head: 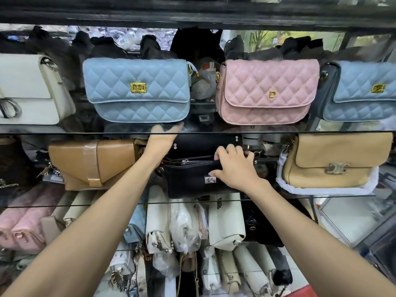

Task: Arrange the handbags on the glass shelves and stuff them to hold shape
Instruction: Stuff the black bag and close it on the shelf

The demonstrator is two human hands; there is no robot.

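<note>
A black handbag [188, 179] with a silver clasp stands on the middle glass shelf [334, 195], its flap [207, 144] lifted up and back. My left hand [162, 140] holds the raised flap, fingers reaching up behind the upper glass shelf [64, 133]. My right hand [233, 166] has its fingertips curled into the bag's open top, gripping the front edge by the zipper. On the upper shelf stand a white bag [30, 91], a light blue quilted bag [137, 88], a pink quilted bag [267, 91] and another blue quilted bag [362, 91].
A tan envelope bag [90, 163] sits left of the black one, and a beige bag [334, 161] on white wrapping sits right. Below, several white, cream and pink bags [225, 226] stand packed upright, some in plastic. Dark wrapped bags fill the back of the upper shelf.
</note>
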